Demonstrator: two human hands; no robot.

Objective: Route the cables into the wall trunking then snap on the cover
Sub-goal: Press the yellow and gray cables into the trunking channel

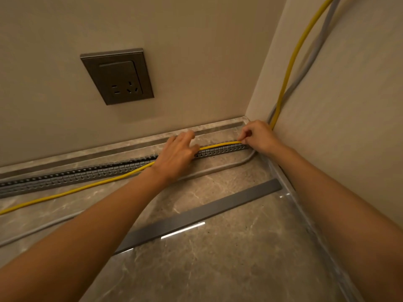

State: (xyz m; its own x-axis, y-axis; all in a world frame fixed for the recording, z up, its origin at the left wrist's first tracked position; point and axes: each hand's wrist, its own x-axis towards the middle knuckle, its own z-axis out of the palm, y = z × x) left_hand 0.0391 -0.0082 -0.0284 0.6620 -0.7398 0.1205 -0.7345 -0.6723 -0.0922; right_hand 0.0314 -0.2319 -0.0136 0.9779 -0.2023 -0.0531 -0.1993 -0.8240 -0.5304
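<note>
A grey slotted trunking [72, 176] lies along the foot of the wall on a marble floor. A yellow cable [220, 146] comes down the right wall, runs along the trunking's top edge and trails off left across the floor. My right hand [257, 136] pinches this cable near the corner. My left hand [178, 153] rests over the cable and trunking further left, fingers spread and pressing down. A grey cable [218, 168] lies loose on the floor in front of the trunking. The flat grey cover strip [196, 216] lies on the floor, apart from the trunking.
A dark metal wall socket [117, 76] is set in the wall above the trunking. A marble skirting [130, 141] runs behind it. The right wall meets the back wall at the corner [247, 112].
</note>
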